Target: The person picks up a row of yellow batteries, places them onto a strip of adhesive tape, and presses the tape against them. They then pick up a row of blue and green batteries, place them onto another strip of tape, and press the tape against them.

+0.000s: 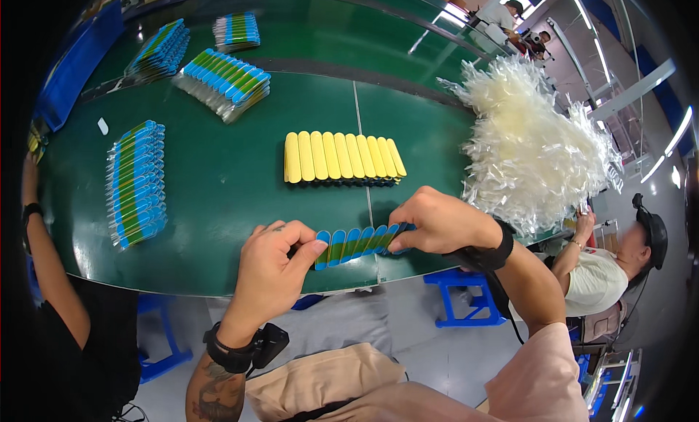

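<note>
My left hand [271,267] pinches the left end of a row of blue-and-green nail files [354,244], small flat strips with rounded ends. At the row's right end, the thumb and fingers of my right hand [445,224] are closed on it too. The row stretches between both hands just over the table's near edge, its strips side by side and slightly overlapping. Beyond it lies a block of yellow nail files [342,157], lined up in stacks with dark layers underneath.
Wrapped blue-and-green bundles lie on the green table [226,160]: a long stack [137,185] at left, others [226,76] farther back. A heap of clear plastic sleeves [535,145] fills the right side. A blue bin [80,65] stands far left. People sit on both sides.
</note>
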### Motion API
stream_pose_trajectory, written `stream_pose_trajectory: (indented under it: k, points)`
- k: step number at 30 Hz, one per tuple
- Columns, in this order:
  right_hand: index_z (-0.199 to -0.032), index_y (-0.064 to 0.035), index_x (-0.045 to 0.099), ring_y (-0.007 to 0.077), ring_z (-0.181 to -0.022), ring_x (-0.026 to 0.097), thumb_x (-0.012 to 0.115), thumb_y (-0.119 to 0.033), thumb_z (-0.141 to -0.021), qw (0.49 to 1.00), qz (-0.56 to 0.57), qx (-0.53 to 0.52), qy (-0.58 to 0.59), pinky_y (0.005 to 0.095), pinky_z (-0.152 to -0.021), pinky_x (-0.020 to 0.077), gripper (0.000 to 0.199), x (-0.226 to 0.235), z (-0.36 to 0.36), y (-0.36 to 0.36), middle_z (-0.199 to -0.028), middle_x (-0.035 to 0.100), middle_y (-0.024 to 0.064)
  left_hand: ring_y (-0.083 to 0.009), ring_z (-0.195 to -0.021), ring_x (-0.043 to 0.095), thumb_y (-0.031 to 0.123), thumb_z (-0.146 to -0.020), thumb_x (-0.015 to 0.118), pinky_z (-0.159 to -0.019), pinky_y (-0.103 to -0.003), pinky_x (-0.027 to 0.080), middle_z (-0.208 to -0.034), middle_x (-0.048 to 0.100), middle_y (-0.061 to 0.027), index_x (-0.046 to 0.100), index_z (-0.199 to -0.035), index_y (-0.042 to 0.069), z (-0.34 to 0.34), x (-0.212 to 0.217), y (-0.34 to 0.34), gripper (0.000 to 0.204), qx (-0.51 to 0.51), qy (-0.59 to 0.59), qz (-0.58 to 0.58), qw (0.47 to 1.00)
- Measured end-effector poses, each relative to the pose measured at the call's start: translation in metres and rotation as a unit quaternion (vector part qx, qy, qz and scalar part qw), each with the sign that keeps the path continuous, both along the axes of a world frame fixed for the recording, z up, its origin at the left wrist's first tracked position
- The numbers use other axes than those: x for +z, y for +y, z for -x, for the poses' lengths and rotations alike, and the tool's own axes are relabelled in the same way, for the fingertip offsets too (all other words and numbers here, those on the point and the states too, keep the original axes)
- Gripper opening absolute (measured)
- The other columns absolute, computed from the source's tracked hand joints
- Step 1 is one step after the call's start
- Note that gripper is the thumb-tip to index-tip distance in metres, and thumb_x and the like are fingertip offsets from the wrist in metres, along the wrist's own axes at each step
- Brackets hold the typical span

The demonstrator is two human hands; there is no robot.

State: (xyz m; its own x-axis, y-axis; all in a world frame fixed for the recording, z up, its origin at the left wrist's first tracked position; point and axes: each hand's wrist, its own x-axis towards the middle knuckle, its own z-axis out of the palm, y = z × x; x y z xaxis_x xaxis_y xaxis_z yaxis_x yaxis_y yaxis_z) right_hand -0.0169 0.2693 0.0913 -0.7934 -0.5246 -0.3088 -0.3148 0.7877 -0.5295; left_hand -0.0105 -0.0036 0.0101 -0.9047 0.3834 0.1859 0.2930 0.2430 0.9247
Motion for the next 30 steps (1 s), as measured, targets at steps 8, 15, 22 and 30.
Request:
stream_pose_trajectory:
  k: [8,15,22,30]
  points:
    - [-0.092,0.0013,0.07,0.042,-0.076,0.064,0.078,-0.017,-0.083,0.996,-0.054,-0.019,-0.068,0.0469,-0.068,0.0495,0.022,0.008,-0.001,-0.003,-0.076,0.067,0.0214,-0.0219,-0.068,0.055,0.011,-0.088,0.07,-0.079,-0.034,0.041,-0.07,0.063,-0.0065,0.064,-0.079,0.003,0.001,0.004,0.001,0.013,-0.013,-0.017,0.006,1.0]
    - [-0.088,-0.0004,0.07,0.0373,-0.076,0.064,0.078,-0.009,-0.077,0.996,-0.019,0.042,0.082,0.0441,-0.069,0.051,0.017,-0.009,-0.01,0.006,-0.08,0.066,0.0165,-0.0227,-0.065,0.054,0.017,-0.089,0.072,-0.073,-0.036,0.04,-0.064,0.059,-0.0038,0.066,-0.08,0.007,0.002,-0.001,0.001,0.015,0.003,0.012,-0.002,1.0]
    - [-0.089,0.0022,0.069,0.0402,-0.077,0.063,0.078,-0.008,-0.078,0.998,-0.023,0.023,0.045,0.0449,-0.069,0.0501,0.018,-0.007,-0.01,0.001,-0.081,0.066,0.0188,-0.0238,-0.066,0.055,0.017,-0.09,0.071,-0.074,-0.036,0.041,-0.066,0.06,-0.0053,0.066,-0.081,0.006,0.0,-0.004,-0.001,0.014,0.007,0.015,-0.004,1.0]
    - [-0.093,0.0036,0.07,0.0405,-0.071,0.062,0.08,-0.011,-0.079,0.999,-0.035,0.009,-0.023,0.0435,-0.064,0.0481,0.022,0.001,-0.005,-0.002,-0.075,0.064,0.0224,-0.0256,-0.067,0.056,0.019,-0.09,0.071,-0.074,-0.038,0.042,-0.066,0.062,-0.0062,0.067,-0.081,0.007,-0.002,0.001,0.0,0.016,0.004,0.009,0.017,1.0]
